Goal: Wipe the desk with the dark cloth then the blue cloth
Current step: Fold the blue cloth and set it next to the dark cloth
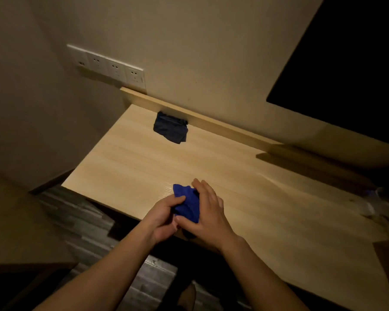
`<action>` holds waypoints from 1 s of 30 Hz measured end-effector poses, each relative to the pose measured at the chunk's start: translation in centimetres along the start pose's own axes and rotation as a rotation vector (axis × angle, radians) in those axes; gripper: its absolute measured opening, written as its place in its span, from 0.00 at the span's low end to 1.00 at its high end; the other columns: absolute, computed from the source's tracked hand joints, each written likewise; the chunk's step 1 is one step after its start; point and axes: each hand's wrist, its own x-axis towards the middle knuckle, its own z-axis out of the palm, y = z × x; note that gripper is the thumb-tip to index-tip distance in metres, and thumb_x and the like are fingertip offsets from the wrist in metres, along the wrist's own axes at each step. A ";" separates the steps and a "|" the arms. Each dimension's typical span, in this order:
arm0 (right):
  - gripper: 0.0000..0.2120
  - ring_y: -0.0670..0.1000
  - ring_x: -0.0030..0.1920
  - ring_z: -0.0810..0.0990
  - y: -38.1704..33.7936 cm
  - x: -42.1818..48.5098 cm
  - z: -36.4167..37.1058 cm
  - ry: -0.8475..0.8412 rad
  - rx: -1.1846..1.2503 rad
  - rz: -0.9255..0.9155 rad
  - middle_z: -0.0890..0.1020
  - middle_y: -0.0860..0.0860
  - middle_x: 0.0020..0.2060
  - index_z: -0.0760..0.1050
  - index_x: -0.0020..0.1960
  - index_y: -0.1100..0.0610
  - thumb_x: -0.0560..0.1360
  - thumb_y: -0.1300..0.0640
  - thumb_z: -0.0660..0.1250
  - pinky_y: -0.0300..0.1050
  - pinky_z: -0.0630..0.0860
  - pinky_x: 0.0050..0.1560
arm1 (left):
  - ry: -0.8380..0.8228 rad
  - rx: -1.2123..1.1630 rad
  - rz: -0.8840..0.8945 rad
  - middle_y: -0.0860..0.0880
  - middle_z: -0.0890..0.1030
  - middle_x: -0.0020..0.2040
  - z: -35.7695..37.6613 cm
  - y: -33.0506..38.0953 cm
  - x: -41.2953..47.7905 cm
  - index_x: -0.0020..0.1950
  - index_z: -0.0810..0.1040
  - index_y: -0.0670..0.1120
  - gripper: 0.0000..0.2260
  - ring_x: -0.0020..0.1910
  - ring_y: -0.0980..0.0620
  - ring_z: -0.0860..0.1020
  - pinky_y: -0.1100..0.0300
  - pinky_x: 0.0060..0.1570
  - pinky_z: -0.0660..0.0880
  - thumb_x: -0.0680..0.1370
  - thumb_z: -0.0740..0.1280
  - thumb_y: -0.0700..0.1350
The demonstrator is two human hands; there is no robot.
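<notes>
Crumpled blue cloth (187, 204), tight in left hand (165, 217), right hand (208, 213) flat against it

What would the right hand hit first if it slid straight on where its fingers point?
Probably the dark cloth by the back ledge; from the right hand only bare desk lies between. Depth uncertain.

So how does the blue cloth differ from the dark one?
Colour: the blue cloth is bright blue, the dark cloth near black. Place: the blue cloth is at the near edge of the desk; the dark cloth lies by the back rail. State: the left hand grips the blue cloth and the right hand covers it; the dark cloth lies untouched. Neither is spread flat.
</notes>
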 end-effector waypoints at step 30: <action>0.20 0.53 0.56 0.80 -12.2 37.7 8.3 0.304 0.479 0.647 0.78 0.53 0.60 0.65 0.69 0.56 0.85 0.45 0.62 0.52 0.79 0.52 | 0.314 1.101 0.400 0.43 0.72 0.78 -12.6 39.2 14.4 0.86 0.56 0.49 0.33 0.75 0.41 0.74 0.44 0.73 0.74 0.85 0.68 0.53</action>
